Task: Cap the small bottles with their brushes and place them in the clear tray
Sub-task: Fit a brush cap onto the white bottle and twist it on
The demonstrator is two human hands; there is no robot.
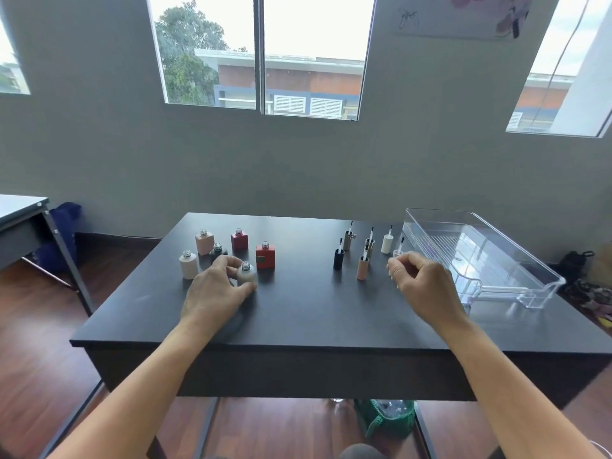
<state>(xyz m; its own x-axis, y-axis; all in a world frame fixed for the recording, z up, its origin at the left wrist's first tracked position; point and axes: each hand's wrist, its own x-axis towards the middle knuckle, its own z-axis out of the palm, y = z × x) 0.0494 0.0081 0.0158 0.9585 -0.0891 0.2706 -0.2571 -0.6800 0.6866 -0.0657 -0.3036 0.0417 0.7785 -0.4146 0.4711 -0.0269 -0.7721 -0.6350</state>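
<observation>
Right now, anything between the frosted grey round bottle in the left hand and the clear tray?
Yes. Between the frosted grey round bottle that the left hand grips and the clear plastic tray stand a black brush cap, a peach brush cap and other upright caps, plus the right hand.

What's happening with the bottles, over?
Left hand grips grey bottle. Right hand at clear cap, grip unclear. All uncapped; tray empty. Nothing in the way.
</observation>
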